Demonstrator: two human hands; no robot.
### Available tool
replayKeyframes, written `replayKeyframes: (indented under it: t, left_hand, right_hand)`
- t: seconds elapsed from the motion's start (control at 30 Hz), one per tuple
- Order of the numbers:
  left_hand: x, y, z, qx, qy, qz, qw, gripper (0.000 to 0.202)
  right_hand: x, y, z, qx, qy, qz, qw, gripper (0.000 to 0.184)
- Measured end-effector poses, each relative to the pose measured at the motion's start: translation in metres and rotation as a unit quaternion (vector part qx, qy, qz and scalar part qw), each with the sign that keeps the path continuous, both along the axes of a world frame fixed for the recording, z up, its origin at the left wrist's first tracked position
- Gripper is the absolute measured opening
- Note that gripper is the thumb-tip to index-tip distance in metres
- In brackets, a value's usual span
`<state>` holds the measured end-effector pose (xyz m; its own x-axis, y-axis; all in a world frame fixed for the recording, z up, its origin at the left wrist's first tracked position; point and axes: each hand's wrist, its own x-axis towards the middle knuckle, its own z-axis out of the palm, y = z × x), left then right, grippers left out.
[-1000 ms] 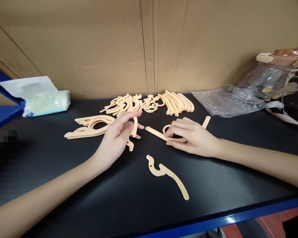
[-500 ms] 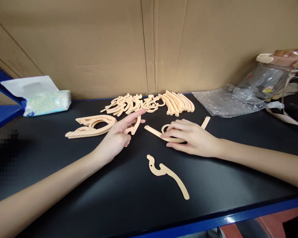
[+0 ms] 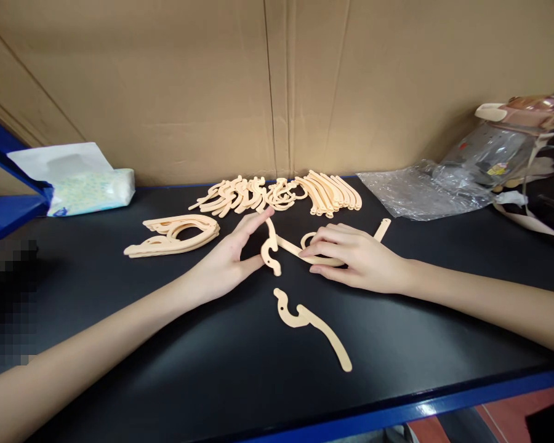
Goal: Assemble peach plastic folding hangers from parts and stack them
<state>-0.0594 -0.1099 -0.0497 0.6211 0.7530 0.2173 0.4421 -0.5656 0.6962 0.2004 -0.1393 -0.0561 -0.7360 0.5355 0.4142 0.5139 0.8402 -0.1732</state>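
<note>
My left hand (image 3: pixel 233 258) pinches a beige curved hanger arm (image 3: pixel 271 249) between thumb and fingers. The arm stands nearly upright, its hooked, holed end low. My right hand (image 3: pixel 351 257) presses its curled fingers onto a beige hanger piece (image 3: pixel 290 246) with a straight bar to the left, a ring part and another bar end poking out at the upper right. Much of that piece is hidden beneath the hand. In front of both hands lies a loose hanger arm (image 3: pixel 325 335) with a hooked, holed end.
Behind my left wrist is a stack of folded beige hangers (image 3: pixel 175 249). At the back lie hooked arms (image 3: pixel 231 194), ring-shaped pieces (image 3: pixel 284 195) and curved bars (image 3: pixel 335 194). A tissue pack (image 3: pixel 92 191), a plastic bag (image 3: pixel 410 191) and a drinking bottle (image 3: pixel 503 147) stand at the sides.
My left hand has shifted slightly right and turned the hanger arm, so its hooked end now faces down and right, close to the bar. My right hand stays put.
</note>
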Motion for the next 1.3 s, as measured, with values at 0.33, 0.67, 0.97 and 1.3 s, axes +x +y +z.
replayKeyframes:
  t: [0.33,0.67,0.97,1.3]
  left_hand:
    - [0.008,-0.017,0.000,0.214,0.190,0.093,0.953,0.035]
    - [0.007,-0.017,0.004,0.363,0.168,-0.069,0.914,0.017]
    - [0.007,-0.015,0.005,0.253,0.121,0.040,0.959,0.014]
    - [0.004,-0.010,0.002,0.131,0.030,0.075,0.988,0.013]
  right_hand:
    - [0.001,0.001,0.000,-0.003,0.001,0.002,1.000,0.019]
    - [0.000,0.000,0.000,-0.010,0.030,-0.042,0.999,0.021]
    - [-0.001,0.001,0.000,-0.036,-0.003,-0.045,0.998,0.024]
    - [0.002,-0.003,-0.002,-0.141,0.069,-0.013,0.988,0.014]
